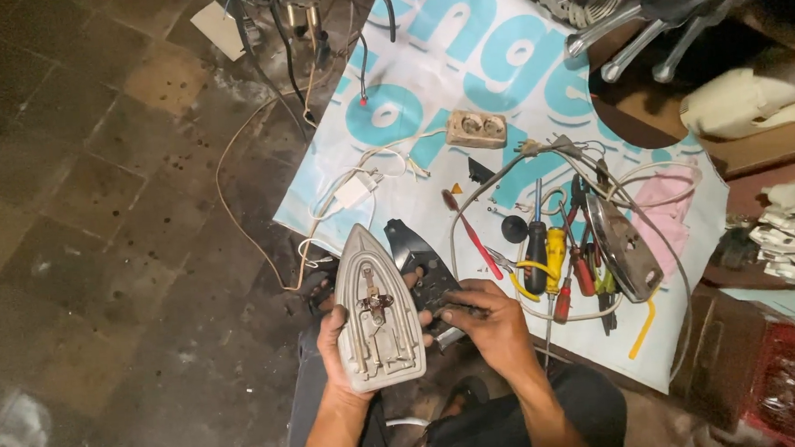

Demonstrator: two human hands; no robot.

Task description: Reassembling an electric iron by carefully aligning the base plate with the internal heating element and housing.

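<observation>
Left hand [349,339] was wrapped tight round the bare iron soleplate [378,311], held up over the lap, innards facing up; right hand [486,323] pinched the black cover plate [423,272] right beside it; screwdrivers [558,265] lay near on the banner [463,84]; I'd reckon keeping that soleplate level helps.

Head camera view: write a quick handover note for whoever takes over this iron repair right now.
Left hand grips the grey iron soleplate, inner side up, small fitting at its middle.
Right hand fingers rest on the black iron body piece beside it.
Done: soleplate and body are apart.
Screwdrivers and pliers lie on the printed sheet to the right, beside a second dismantled iron.
Left: the pictures do not show any fault or reassembly.
</observation>
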